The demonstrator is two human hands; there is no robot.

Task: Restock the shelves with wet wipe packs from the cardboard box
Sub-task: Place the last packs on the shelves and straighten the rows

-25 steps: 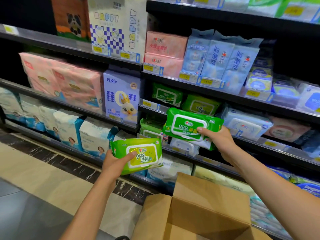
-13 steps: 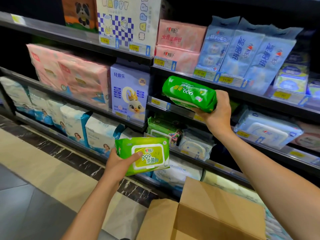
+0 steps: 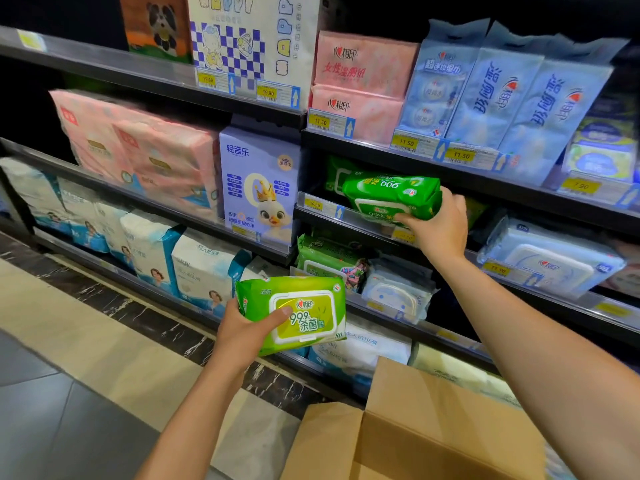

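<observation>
Shelving (image 3: 104,69) of dark metal fills the view, several tiers high and packed with tissue and wipe goods. At the lower right stands an open cardboard box (image 3: 433,427), flaps up, in front of the lowest tiers. In the left bay, pink tissue bundles (image 3: 145,147) sit just beside a lavender box (image 3: 259,181) printed with a crowned chick.

The right hand (image 3: 440,226) is raised to the middle tier of the right bay. It grips one end of a dark green wet wipe pack (image 3: 391,194), thumb on the lid face and fingers curled round the far side. That pack lies tilted over the tier's front rail, print upside down, with another green pack (image 3: 334,174) behind it; whether it rests on the shelf I cannot tell.

The left hand (image 3: 242,334), lower and nearer, holds a lime green wet wipe pack (image 3: 298,313) from beneath, thumb pressed on its lid label. This pack is in the air before the lower tiers, touching no shelf.

A yellow price tag (image 3: 315,205) reading 16.50 sits on the rail just left of the dark green pack.
</observation>
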